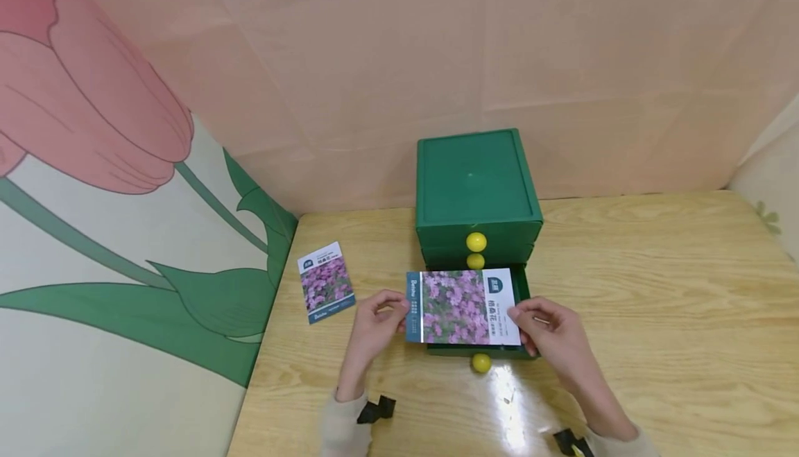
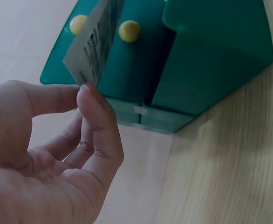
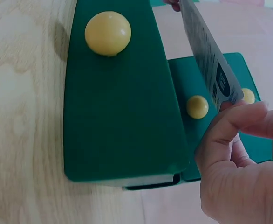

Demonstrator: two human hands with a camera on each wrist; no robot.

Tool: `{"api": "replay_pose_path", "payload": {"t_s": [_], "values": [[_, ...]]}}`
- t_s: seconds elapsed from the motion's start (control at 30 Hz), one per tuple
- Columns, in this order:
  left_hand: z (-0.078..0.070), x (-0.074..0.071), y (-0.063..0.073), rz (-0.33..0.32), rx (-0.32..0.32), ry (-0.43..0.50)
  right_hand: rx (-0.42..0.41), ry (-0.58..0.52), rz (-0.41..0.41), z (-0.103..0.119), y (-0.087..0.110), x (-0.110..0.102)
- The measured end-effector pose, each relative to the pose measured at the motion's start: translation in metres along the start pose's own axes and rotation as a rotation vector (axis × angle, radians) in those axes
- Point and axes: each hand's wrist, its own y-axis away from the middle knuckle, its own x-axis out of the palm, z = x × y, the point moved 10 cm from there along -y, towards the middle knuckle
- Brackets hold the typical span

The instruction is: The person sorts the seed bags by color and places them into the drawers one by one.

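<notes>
A flower seed packet (image 1: 456, 306), with pink-purple blossoms, a white end and a blue end, is held level between both hands. My left hand (image 1: 376, 326) pinches its blue end between thumb and finger, as the left wrist view also shows. At the white end, my right hand (image 1: 552, 332) pinches the edge near the corner. Beneath the packet, the bottom drawer (image 1: 521, 287) of a green drawer box (image 1: 477, 183) stands pulled out, its inside mostly hidden by the packet. In the right wrist view the drawer front (image 3: 122, 102) carries a round yellow knob (image 3: 107, 33).
A second, matching seed packet (image 1: 326, 282) lies on the wooden table (image 1: 655, 318) to the left. Two upper drawers with yellow knobs (image 1: 476, 242) are closed. A pink cloth (image 1: 437, 62) hangs behind, and a tulip-printed panel (image 1: 93, 96) stands on the left.
</notes>
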Motion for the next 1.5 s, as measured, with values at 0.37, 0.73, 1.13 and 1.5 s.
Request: {"api": "replay_pose_path", "payload": {"t_s": [0.37, 0.73, 1.13, 1.5], "values": [[0.008, 0.015, -0.006, 0.028, 0.0, -0.036, 0.041, 0.032, -0.049, -0.016, -0.005, -0.014], [0.017, 0.03, -0.013, 0.03, -0.01, -0.129, 0.049, 0.084, -0.072, -0.024, -0.011, -0.025], [0.025, 0.035, -0.018, 0.01, -0.01, -0.182, 0.032, 0.164, -0.145, -0.028, -0.018, -0.033], [0.024, 0.037, -0.022, -0.01, 0.034, -0.303, -0.061, 0.366, -0.262, -0.02, -0.019, -0.037]]}}
